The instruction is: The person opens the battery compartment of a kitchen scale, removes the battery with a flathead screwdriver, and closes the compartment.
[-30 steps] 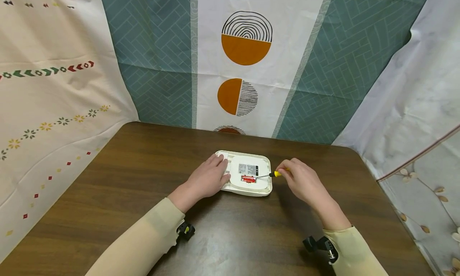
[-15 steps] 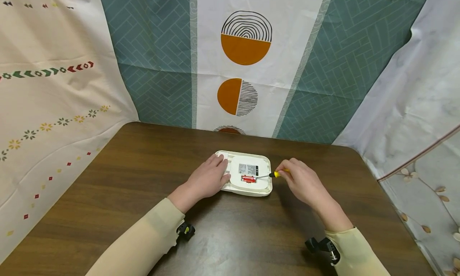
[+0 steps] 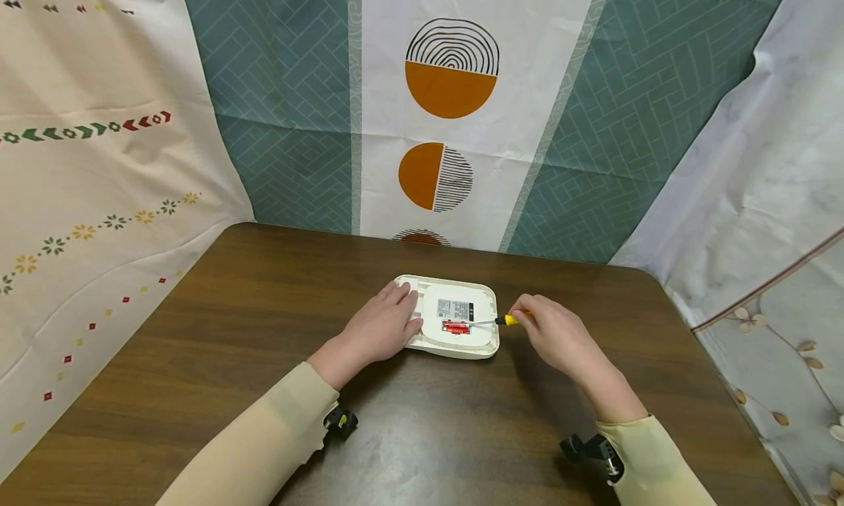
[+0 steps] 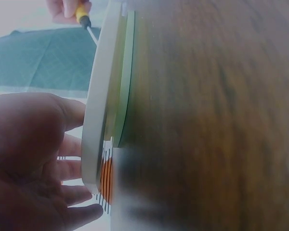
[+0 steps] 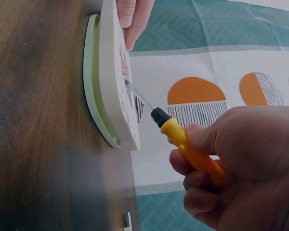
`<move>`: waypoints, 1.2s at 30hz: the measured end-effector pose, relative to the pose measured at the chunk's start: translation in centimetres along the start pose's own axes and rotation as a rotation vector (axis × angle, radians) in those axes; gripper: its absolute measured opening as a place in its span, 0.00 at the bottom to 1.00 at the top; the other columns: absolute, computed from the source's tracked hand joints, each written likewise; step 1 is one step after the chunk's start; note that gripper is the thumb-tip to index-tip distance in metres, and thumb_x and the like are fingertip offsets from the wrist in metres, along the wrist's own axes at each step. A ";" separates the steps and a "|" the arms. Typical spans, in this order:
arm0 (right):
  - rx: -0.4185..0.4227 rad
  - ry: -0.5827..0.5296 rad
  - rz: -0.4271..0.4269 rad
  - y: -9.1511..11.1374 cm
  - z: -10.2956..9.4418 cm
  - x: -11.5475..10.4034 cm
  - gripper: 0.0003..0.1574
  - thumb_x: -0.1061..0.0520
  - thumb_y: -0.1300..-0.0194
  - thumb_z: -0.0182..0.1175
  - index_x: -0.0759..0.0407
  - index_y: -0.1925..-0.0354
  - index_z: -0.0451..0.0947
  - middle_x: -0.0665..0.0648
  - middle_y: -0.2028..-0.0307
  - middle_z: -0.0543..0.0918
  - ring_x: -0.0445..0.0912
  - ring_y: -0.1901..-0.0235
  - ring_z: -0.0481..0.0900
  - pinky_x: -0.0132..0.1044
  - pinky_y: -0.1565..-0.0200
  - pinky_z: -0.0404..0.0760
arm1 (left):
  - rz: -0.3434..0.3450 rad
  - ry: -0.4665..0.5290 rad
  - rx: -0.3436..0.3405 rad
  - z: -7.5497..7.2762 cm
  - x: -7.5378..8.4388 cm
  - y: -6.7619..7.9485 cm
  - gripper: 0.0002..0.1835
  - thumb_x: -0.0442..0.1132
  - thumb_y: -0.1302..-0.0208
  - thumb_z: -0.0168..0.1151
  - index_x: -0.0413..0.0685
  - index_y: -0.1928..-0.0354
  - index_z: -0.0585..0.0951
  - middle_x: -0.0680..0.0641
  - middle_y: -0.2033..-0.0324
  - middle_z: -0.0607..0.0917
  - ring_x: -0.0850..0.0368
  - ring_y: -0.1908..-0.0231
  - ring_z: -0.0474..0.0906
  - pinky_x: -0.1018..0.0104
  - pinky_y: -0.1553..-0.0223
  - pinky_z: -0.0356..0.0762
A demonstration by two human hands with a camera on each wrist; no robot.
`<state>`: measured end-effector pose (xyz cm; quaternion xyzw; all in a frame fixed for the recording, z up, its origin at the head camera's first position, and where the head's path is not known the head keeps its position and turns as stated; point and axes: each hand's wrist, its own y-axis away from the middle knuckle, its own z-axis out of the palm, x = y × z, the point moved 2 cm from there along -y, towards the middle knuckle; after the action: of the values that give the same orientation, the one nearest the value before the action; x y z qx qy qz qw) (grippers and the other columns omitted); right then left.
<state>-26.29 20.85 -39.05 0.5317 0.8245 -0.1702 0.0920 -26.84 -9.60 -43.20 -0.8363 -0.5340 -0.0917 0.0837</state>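
Observation:
A white plastic device (image 3: 484,301) with rounded corners lies on the table, a grey printed label on its upper face. Below the label, red batteries (image 3: 456,328) show in a small open compartment. My left hand (image 3: 381,324) rests on the device's left end, fingers fairly straight. From the right, my right hand (image 3: 557,334) grips a screwdriver (image 5: 183,142) by its yellow handle. The metal shaft slopes down to the right end of the battery compartment. In the right wrist view, the tip meets the device near that compartment; whether it touches a battery I cannot tell.
The brown wooden table (image 3: 277,286) extends around the device. Patterned cloth (image 3: 290,125) hangs behind it, with light cloths at both sides. A pale green layer (image 5: 94,91) shows beneath the white body in both wrist views.
The screwdriver's tip has shifted slightly away from me, and my right fingertips sit slightly lower. My left hand and the device have stayed in place.

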 end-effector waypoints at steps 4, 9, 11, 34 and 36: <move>0.045 0.014 -0.060 0.1 -0.1 0.1 0.03 0.61 0.22 0.69 0.53 0.54 0.87 0.50 0.60 0.86 0.51 0.58 0.82 0.53 0.55 0.83 | 0.009 0.008 0.007 -0.1 0.0 0.0 0.33 0.51 0.12 0.56 0.33 0.19 0.70 0.33 0.18 0.65 0.34 0.16 0.55 0.45 0.17 0.55; 0.096 0.022 -0.131 0.2 -0.1 0.1 0.07 0.63 0.27 0.73 0.52 0.54 0.88 0.49 0.59 0.88 0.54 0.54 0.83 0.55 0.51 0.84 | 0.015 0.008 0.010 -0.3 0.0 0.0 0.34 0.51 0.12 0.56 0.32 0.19 0.70 0.33 0.18 0.65 0.34 0.16 0.55 0.45 0.16 0.54; 0.102 0.026 -0.150 0.3 -0.1 0.1 0.08 0.64 0.27 0.73 0.53 0.53 0.89 0.49 0.57 0.90 0.54 0.54 0.83 0.55 0.51 0.84 | 0.018 0.008 0.011 -0.4 0.0 0.0 0.34 0.51 0.12 0.55 0.32 0.19 0.70 0.32 0.18 0.65 0.34 0.16 0.55 0.45 0.16 0.53; -0.010 -0.009 -0.098 0.7 -0.2 0.8 0.05 0.57 0.18 0.65 0.50 0.53 0.88 0.44 0.71 0.79 0.41 0.68 0.77 0.48 0.60 0.80 | 0.024 0.025 0.012 -0.3 0.2 0.2 0.34 0.50 0.12 0.56 0.31 0.19 0.69 0.31 0.18 0.66 0.33 0.16 0.55 0.45 0.16 0.53; -0.017 -0.002 -0.083 0.8 -0.1 0.9 0.04 0.56 0.18 0.65 0.51 0.54 0.87 0.43 0.73 0.74 0.42 0.69 0.75 0.46 0.61 0.77 | 0.022 0.020 0.010 -0.3 0.2 0.1 0.34 0.50 0.12 0.56 0.31 0.19 0.69 0.31 0.18 0.66 0.34 0.16 0.55 0.45 0.16 0.53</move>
<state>-25.96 21.92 -39.39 0.4960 0.8472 -0.1674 0.0900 -26.67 -9.58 -42.88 -0.8407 -0.5245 -0.0964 0.0941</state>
